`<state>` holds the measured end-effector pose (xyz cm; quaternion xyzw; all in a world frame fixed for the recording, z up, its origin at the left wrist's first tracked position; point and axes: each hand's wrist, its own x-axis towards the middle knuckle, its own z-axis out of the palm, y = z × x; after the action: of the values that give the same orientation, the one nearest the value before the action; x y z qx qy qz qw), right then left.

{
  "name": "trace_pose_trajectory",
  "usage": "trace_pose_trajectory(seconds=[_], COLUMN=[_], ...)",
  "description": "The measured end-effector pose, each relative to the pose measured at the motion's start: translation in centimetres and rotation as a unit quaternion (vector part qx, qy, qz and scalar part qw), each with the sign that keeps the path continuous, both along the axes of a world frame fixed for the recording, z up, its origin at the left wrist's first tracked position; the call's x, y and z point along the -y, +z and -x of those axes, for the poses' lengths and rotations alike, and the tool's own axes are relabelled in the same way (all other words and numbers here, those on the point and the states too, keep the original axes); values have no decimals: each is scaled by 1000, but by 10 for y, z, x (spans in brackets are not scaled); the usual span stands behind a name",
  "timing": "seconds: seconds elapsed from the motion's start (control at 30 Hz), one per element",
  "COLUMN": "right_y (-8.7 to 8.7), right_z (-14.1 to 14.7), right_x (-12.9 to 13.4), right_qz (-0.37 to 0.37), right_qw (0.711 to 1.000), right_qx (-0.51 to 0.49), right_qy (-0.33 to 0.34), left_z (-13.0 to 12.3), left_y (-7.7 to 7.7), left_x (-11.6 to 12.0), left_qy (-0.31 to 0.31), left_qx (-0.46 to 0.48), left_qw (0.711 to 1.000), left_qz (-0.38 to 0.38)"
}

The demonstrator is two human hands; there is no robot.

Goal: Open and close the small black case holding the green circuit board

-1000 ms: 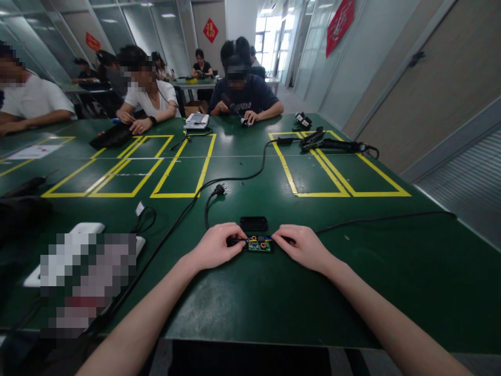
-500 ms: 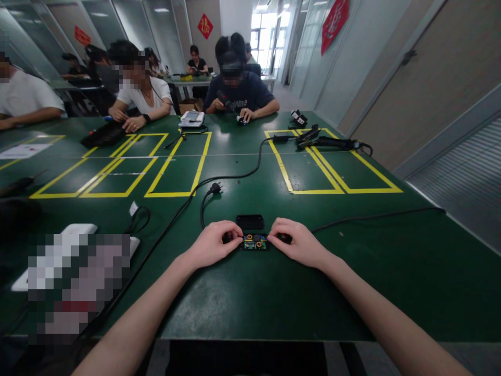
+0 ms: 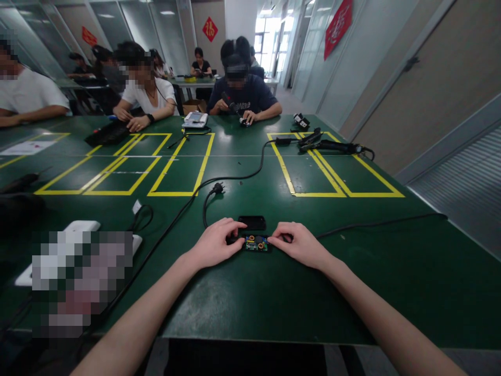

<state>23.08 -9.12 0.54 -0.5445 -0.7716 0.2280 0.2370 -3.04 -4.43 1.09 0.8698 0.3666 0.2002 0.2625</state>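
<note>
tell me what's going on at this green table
A person has the left hand and right hand at opposite ends of a small, open black plastic case. Inside it sits a green circuit board with copper-coloured coils, uncovered. A black rectangular cover lies just beyond the case. Farther off, a black power plug lies on the green table.

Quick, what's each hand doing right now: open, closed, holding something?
Left hand: partly open, at the left end of the circuit board.
Right hand: curled at the circuit board's right end; its grip can't be told.
</note>
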Motion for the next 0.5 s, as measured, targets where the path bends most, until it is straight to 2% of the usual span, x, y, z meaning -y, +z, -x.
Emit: trace_pose_trajectory(seconds=[0.2,0.3,0.4,0.5], right_y=[-14,-18,-17,-15], right_z=[6,8,8,7], right_x=[-2,-4,-4,-5], right_qz=[-77,-94,-70,-16], right_qw=[992,991,993,981], right_qx=[27,19,-47,-171], right_qy=[-100,-94,-79,-88], left_z=[-1,0,0,0], left_y=[0,-1,-1,-1], left_x=[3,3,3,3], left_qy=[-25,-29,-34,-25], left_qx=[19,22,27,38], left_qw=[999,999,999,999], left_qz=[-13,-19,-22,-8])
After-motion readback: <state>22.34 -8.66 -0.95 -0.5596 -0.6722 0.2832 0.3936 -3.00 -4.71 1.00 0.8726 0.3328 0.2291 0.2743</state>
